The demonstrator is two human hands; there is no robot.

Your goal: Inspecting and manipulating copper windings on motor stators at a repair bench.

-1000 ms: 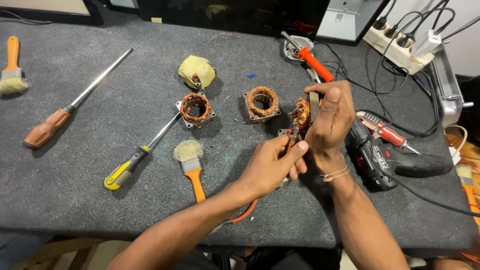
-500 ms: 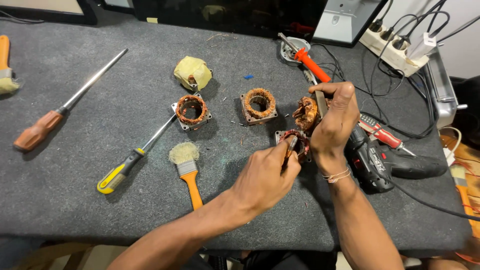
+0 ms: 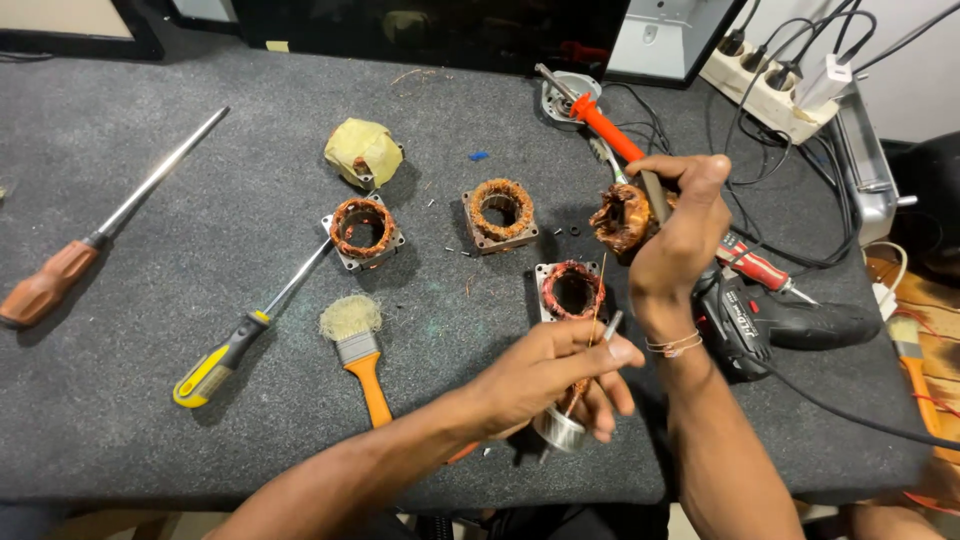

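Note:
My right hand is closed around a dark metal rod and a ragged copper coil bundle, held above the mat. My left hand is lower, near the front edge, pinching a thin copper wire that stands up from its fingertips beside a small grey metal piece. A silver cylinder sits under its lower fingers; I cannot tell whether it is gripped. A square-framed stator with copper windings lies on the mat between the two hands.
Two more copper stators and a yellow-taped one lie further back. An orange-handled brush, a yellow-black screwdriver, a long brown-handled screwdriver, an orange soldering iron, a black power tool and a power strip surround them.
My left hand has drawn back toward the front edge, pulling the thin wire away from the square stator, which now lies on the mat. My right hand stays raised with the coil bundle.

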